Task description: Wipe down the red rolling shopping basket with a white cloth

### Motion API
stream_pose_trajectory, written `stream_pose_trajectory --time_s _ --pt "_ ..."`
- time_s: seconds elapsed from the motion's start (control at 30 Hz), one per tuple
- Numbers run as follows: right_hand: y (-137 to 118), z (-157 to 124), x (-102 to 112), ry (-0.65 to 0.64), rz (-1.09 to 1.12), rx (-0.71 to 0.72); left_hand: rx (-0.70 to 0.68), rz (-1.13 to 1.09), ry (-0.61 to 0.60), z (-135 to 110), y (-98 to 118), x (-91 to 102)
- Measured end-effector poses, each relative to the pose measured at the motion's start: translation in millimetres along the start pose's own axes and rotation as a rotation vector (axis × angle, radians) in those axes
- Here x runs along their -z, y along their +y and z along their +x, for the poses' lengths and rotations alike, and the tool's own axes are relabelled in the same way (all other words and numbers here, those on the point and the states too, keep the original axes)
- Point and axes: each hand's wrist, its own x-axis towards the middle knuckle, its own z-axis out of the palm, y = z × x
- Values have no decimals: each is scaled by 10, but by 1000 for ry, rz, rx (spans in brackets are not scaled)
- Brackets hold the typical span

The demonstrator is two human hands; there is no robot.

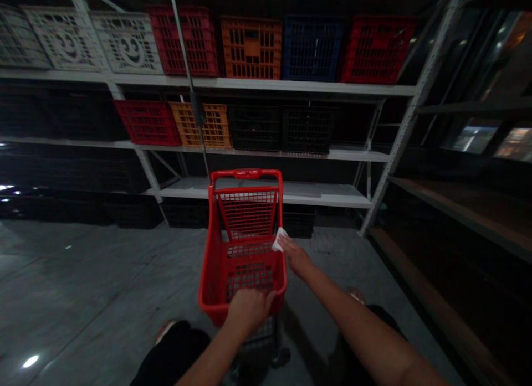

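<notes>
A small red shopping cart (210, 264) stands on the floor right in front of me, its handle on the far side. Over the cart's near rim my left hand (250, 308) is closed, with part of its fingers hidden. My right hand (294, 254) presses a white cloth or tissue (280, 239) against the rim on the right side. The inside of the basket shows a red grid floor. A thin pole (183, 42) with a dark piece on it rises from the handle's left corner.
Beyond the cart, a grey metal shelf rack (257, 85) holds several plastic crates, among them an orange crate (251, 47) and a blue crate (312, 48). Another shelf unit (461, 209) runs along the right. My feet are on the concrete floor (103, 275) either side of the cart.
</notes>
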Motion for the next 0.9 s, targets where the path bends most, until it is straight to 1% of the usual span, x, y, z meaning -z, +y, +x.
stream_pose_trajectory --time_s 0.07,0.13,0.23,0.3,0.37,0.43,0.47,0.57,0.63,0.67,0.7,0.77,0.83,0.9 --pt "-105 -92 -39 15 0 -17 6 -1 10 -1 -44 -20" --pt "-327 -337 -45 2 12 20 -4 1 27 -6 -91 -40" --pt "-688 -746 5 -83 36 93 -30 -7 40 -15 -146 -51" --pt "-808 -875 55 -130 34 131 -41 -17 44 -18 -166 -46" --pt "-777 -828 92 -132 18 176 -48 -16 50 -17 -175 -38" --pt "-614 -636 99 -90 -2 206 -54 -6 50 -10 -184 -36" --pt "-502 -512 91 -63 -15 197 -57 1 48 -4 -189 -38" --pt "-168 -165 24 5 -51 73 -69 21 44 17 -211 -53" --pt "-44 -56 -42 33 -45 -16 -68 25 46 30 -230 -62" --pt "-32 -56 -78 50 -30 -47 -65 23 46 35 -240 -64" --pt "-56 -92 -115 72 -10 -68 -62 20 44 39 -251 -65" --pt "-209 -258 -183 116 22 -91 -62 16 48 46 -275 -62" --pt "-456 -500 -238 134 33 -95 -75 12 57 53 -302 -56" --pt "-710 -736 -284 116 22 -103 -97 10 61 62 -332 -52"
